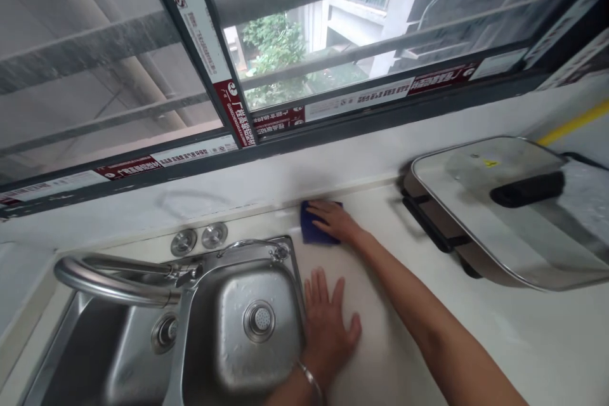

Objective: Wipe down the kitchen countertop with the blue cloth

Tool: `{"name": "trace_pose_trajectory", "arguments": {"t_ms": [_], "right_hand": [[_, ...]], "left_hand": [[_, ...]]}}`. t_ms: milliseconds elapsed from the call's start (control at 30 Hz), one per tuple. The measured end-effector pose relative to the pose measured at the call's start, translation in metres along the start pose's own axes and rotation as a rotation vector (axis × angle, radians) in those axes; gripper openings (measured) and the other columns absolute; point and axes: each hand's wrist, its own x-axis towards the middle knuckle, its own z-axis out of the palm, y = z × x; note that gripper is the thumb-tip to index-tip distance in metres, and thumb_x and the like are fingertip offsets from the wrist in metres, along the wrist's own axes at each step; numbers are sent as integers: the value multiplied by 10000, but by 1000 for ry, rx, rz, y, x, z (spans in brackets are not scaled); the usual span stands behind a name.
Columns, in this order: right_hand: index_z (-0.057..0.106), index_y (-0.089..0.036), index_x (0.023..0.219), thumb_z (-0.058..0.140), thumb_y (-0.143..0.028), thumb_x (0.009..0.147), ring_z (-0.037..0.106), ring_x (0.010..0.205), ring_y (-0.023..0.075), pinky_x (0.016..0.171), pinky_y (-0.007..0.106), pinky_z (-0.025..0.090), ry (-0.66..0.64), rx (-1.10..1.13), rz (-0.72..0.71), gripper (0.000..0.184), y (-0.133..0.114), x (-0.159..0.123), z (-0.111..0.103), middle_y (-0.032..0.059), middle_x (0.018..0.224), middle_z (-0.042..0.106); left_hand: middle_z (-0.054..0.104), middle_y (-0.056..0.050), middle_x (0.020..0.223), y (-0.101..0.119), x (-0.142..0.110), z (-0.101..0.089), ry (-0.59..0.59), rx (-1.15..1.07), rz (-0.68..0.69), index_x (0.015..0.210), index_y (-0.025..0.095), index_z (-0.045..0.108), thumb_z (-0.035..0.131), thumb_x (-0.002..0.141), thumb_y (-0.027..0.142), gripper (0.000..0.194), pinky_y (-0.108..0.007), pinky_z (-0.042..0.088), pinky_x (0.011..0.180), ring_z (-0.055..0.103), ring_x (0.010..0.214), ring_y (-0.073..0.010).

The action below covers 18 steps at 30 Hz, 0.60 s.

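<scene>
White counter (537, 342) is getting wiped, it seems: the right hand (335, 219), fingers stretched out, is pressing a cloth (309, 228) near the wall (352, 158) (the left hand (329, 323) is holding its fingers apart beside the sink (238, 355)). More wiping is needing steady pushing.

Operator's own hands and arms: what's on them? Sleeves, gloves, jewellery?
No gloves on the left hand or right hand, and no sleeve on either arm as far as the frame shows. The left wrist has a thin, silver-coloured bangle; nothing shows on the right wrist. No cables or markings visible; motion blur hides finer detail.
</scene>
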Motion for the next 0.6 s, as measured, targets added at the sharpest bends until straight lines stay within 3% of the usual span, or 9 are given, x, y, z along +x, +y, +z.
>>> {"name": "trace_pose_trajectory", "arguments": {"t_ms": [133,233,467,600], "right_hand": [[494,-188,1464,390,-395,1011,406,1441,249,1212,491,314,141,-177,311,508,15,-65,-27,104,1557,449],[471,-147,1471,335,-389,1023,363,1467,257,1215,503,293,216,-287,467,526,-4,-103,-32,128,1568,427],[395,-97,1507,302,-369,1020,318,1491,292,1193,529,314,243,-388,537,565,-87,-176,-10,189,1575,396],[327,-120,1546,337,-410,1003,306,1497,326,1193,582,300,213,-393,540,615,-117,-222,-1,211,1593,350]], "left_hand": [[125,-122,1696,1,1,-1,24,-8,5,1532,279,418,652,872,523,741,-633,229,1234,123,1557,-365],[161,-125,1690,2,2,-3,49,15,16,1517,265,440,672,862,473,725,-618,225,1236,133,1557,-359],[214,-131,1676,1,2,0,126,47,47,1496,259,468,690,835,409,714,-589,241,1234,180,1549,-347],[252,-127,1665,-1,2,2,139,55,52,1492,263,474,669,854,408,683,-585,261,1226,192,1547,-337]]}}
